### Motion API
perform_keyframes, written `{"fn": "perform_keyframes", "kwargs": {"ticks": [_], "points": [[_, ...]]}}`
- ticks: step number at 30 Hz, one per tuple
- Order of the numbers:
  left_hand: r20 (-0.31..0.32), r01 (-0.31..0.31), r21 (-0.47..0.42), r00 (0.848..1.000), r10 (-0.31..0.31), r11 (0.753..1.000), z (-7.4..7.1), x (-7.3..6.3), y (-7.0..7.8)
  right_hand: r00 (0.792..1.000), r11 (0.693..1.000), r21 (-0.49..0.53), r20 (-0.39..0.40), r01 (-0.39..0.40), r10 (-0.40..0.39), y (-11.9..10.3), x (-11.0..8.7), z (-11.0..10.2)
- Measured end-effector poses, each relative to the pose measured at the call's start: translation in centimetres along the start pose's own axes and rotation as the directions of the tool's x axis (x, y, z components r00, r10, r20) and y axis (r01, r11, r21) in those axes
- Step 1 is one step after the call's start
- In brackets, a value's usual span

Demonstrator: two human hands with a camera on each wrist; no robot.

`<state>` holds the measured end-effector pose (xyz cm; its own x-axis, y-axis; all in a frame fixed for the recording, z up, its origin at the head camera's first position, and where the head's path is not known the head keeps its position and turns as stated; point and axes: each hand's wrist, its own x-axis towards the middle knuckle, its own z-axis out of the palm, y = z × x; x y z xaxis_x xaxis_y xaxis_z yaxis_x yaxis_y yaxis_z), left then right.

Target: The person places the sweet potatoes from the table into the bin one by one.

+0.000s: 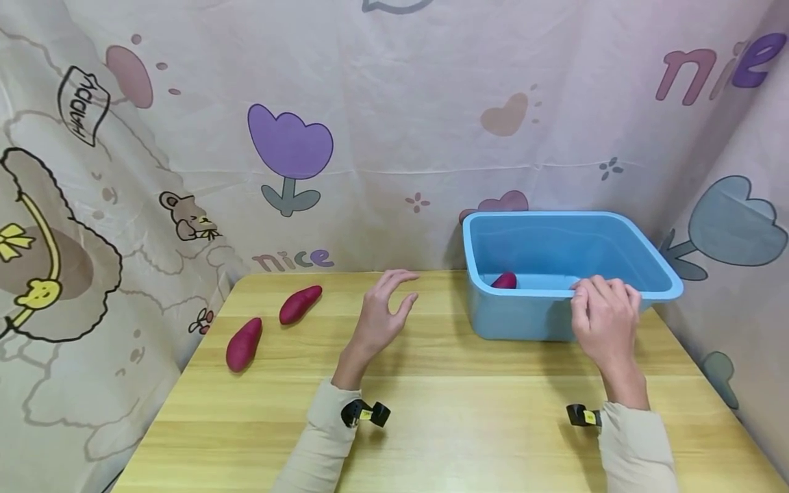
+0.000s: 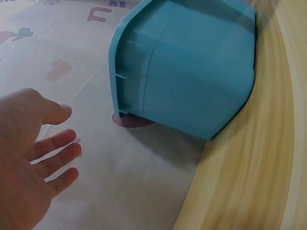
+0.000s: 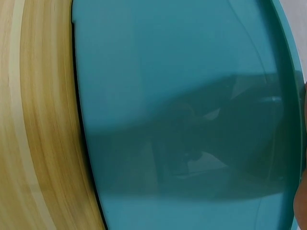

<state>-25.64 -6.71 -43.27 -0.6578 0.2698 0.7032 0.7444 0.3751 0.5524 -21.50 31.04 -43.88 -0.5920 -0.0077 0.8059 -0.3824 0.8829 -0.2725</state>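
Observation:
My right hand (image 1: 607,318) grips the near rim of a blue plastic basin (image 1: 518,315), its fingers curled over the edge. In the right wrist view the basin's side wall (image 3: 182,57) fills most of the picture, with only a bit of the hand (image 3: 301,201) at the edge. A dark red sweet potato (image 1: 505,281) lies inside the basin, partly hidden by the rim. Left of the basin, my left hand (image 1: 382,311) hovers over the table with fingers spread and nothing in them; the left wrist view shows the same relaxed hand (image 2: 38,153).
Two more sweet potatoes lie at the table's left: one (image 1: 301,305) near the back edge, the other (image 1: 244,344) closer to me. The wooden table (image 1: 468,424) meets a printed cloth curtain (image 1: 394,137) behind and at both sides.

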Motion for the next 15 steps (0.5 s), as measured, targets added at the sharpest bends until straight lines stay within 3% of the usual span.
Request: {"fn": "perform_keyframes", "kwargs": {"ticks": [15], "points": [[-0.02,0.058,0.035,0.998,-0.057,0.998,-0.94,-0.43,-0.7,1.0,1.0,-0.001,-0.003,0.007,-0.007,0.11,0.05,0.16]]}}
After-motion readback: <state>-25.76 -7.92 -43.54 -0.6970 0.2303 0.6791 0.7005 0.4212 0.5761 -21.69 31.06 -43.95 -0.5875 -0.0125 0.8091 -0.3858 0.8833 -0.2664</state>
